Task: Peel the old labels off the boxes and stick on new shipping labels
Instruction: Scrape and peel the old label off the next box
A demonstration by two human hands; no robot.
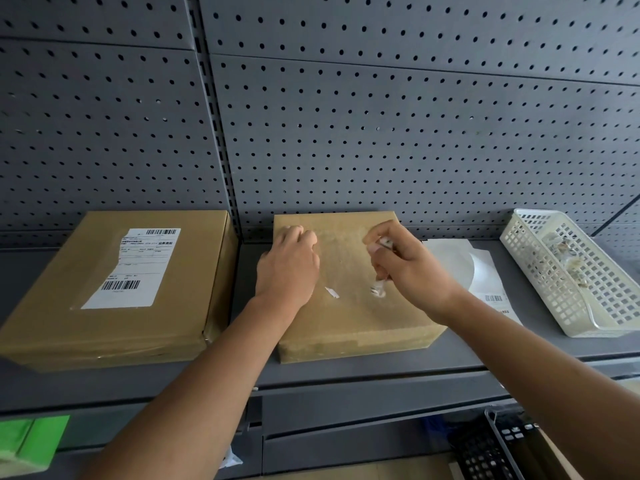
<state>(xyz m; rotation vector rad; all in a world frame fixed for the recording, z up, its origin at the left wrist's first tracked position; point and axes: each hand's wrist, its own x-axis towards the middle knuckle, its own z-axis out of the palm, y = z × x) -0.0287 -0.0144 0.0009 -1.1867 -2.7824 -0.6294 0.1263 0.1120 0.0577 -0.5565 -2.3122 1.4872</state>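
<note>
A brown cardboard box (349,317) lies flat on the grey shelf (346,372) in the middle. Its top is scuffed, with two small white label scraps (332,292) stuck near the centre. My left hand (289,265) rests palm-down on the box's left part. My right hand (405,261) is above the box's right part, its fingers pinched on a crumpled peeled label piece (379,289) that hangs down to the box top. A second brown box (104,306) sits to the left with a torn white shipping label (138,268) on top.
White label sheets (485,271) lie on the shelf right of the middle box. A white plastic basket (568,271) holding paper scraps stands at the far right. Grey pegboard (346,133) forms the back wall. A black basket (498,445) and a green object (27,441) sit below.
</note>
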